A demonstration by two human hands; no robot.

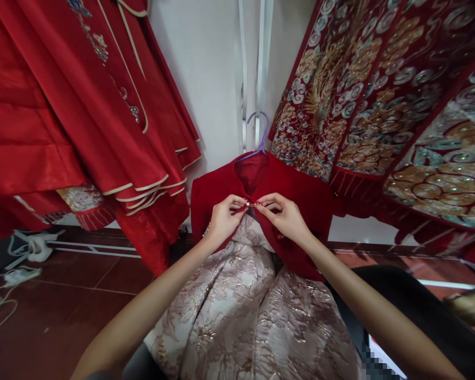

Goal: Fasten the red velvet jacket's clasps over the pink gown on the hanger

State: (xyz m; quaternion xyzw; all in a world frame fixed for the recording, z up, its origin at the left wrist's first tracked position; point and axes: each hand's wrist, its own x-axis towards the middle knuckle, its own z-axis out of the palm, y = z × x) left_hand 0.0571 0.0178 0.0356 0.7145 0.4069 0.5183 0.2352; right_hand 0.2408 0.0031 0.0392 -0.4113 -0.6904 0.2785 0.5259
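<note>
both hands up at the neckline of a red jacket (pixel 301 203) rn. my left hand (pixel 222 219) is pinching the left front edge just under the collar, thumb + first fingers closed tight on the fabric, other fingers curled in. my right hand (pixel 284 215) mirrors it on the other edge, fingertips (pixel 264 202) nipped together on the cloth. between the two hands sits a tiny clasp (pixel 252 203) w/ what looks like a pearl bead, right where the two front edges meet. too small to tell if it's hooked or not tbh.

the jacket hangs on a lilac hanger (pixel 261 134), hook up against the white wall (pixel 209 68), collar open so the lining shows. under the jacket there's a pale brocade skirt (pixel 253 311), pinkish-cream w/ gold floral pattern, spreading out toward me below my forearms.

stuff around: plain red satin robes (pixel 63 105) w/ cream piping + a bit of embroidery hang on the left, hems near the jacket's left shoulder. on the right, heavily embroidered red garments (pixel 399 95) covered in gold + silver swirls, close beside the jacket's right sleeve. floor is dark reddish tile (pixel 63 301), w/ white cables (pixel 19 264) lying at far left. something black (pixel 419 311) sits low on the right under my right arm, can't tell what it is.
</note>
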